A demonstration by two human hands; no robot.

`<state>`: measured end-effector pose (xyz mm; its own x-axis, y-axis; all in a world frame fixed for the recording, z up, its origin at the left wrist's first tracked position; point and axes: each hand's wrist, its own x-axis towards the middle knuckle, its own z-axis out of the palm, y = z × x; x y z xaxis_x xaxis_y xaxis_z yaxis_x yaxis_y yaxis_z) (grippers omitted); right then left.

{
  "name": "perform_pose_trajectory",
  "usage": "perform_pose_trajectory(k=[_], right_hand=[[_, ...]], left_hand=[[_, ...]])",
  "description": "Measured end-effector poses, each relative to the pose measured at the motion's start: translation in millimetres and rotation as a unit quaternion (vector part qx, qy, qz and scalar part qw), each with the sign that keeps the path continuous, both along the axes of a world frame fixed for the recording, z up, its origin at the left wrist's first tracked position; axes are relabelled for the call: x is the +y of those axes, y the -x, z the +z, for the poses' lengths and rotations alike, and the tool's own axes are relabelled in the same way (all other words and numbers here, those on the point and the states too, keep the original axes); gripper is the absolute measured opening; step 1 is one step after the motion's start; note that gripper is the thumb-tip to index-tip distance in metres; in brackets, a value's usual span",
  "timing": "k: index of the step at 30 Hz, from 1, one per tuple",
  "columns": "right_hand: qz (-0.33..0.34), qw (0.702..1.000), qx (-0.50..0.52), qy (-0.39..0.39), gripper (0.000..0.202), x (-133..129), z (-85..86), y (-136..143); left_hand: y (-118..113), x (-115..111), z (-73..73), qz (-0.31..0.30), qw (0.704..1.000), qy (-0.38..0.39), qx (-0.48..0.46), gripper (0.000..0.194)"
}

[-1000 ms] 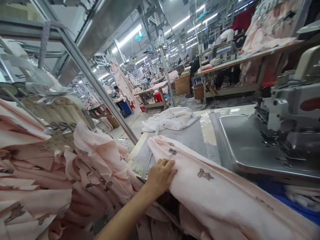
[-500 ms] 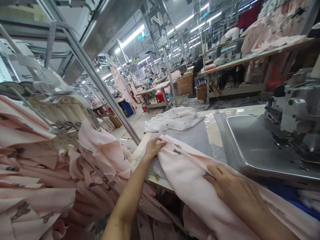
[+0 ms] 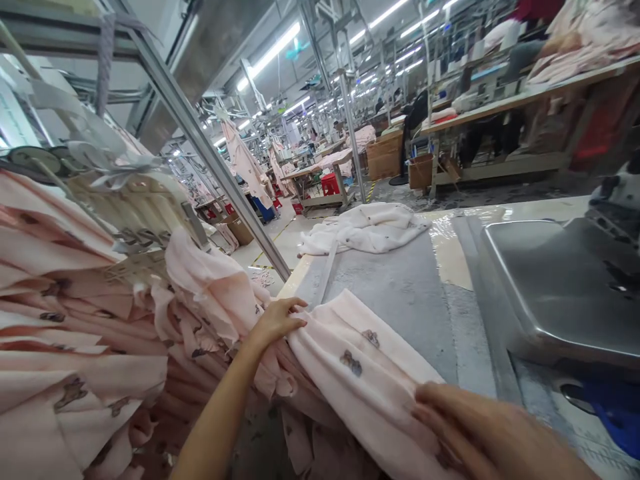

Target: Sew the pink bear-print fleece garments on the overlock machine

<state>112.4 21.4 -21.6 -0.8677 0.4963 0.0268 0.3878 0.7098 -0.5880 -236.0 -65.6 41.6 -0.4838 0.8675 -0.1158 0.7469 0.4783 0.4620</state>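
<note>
Both hands are sliding the pink printed cloth (image 3: 360,373) back toward the near edge of the desk (image 3: 400,293); half a second ago it was reaching farther up the grey surface, and the left hand was gripping it nearer the white bundle. Now the left hand (image 3: 276,321) is sitting at about nine o'clock of the cloth, its fingers (image 3: 293,312) clenching the cloth's upper left corner at the desk's edge, the forearm stretching up from the bottom of the view. At five o'clock, the right hand (image 3: 480,433) is pressing flat on the cloth's lower right part; whether its fingers are pinching the fabric or only resting on it I cannot tell, since it is blurred. Judging by this, one piece is being drawn off and arranged, while the steel plate of the sewing machine (image 3: 560,287) at two o'clock is lying bare and the heap of pink pieces (image 3: 75,347) at the left is waiting, so most of the work appears to be remaining. Beyond, at twelve o'clock, the white bundle (image 3: 365,230) is lying untouched.
</note>
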Motion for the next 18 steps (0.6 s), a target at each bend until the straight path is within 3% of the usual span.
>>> perform_pose_trajectory(k=[3,7,11,13,15,17,18], right_hand=[[0.026,0.994,-0.068,-0.082,0.039,-3,25.0,37],[0.02,0.986,-0.106,-0.127,0.043,-3,37.3,75],[0.021,0.98,-0.124,-0.152,0.037,21,45.1,102],[-0.031,0.977,-0.138,-0.162,0.031,44,48.4,107],[-0.131,0.964,-0.153,-0.174,0.033,65,50.4,102],[-0.196,0.951,-0.152,-0.187,0.034,74,50.5,92],[-0.195,0.951,-0.143,-0.191,0.034,71,49.3,86]], left_hand=[[-2,-1,-1.3,-0.02,0.999,-0.018,-0.032,0.05],[2,-5,0.3,-0.064,0.995,-0.024,-0.075,0.056],[12,-9,-5.1,-0.059,0.994,-0.047,-0.074,0.04],[15,-11,-11.0,-0.042,0.994,-0.078,-0.062,0.026],[18,-14,-17.3,-0.026,0.992,-0.11,-0.055,0.019],[18,-17,-21.7,-0.014,0.988,-0.146,-0.053,0.015],[17,-17,-22.4,-0.012,0.985,-0.166,-0.054,0.014]])
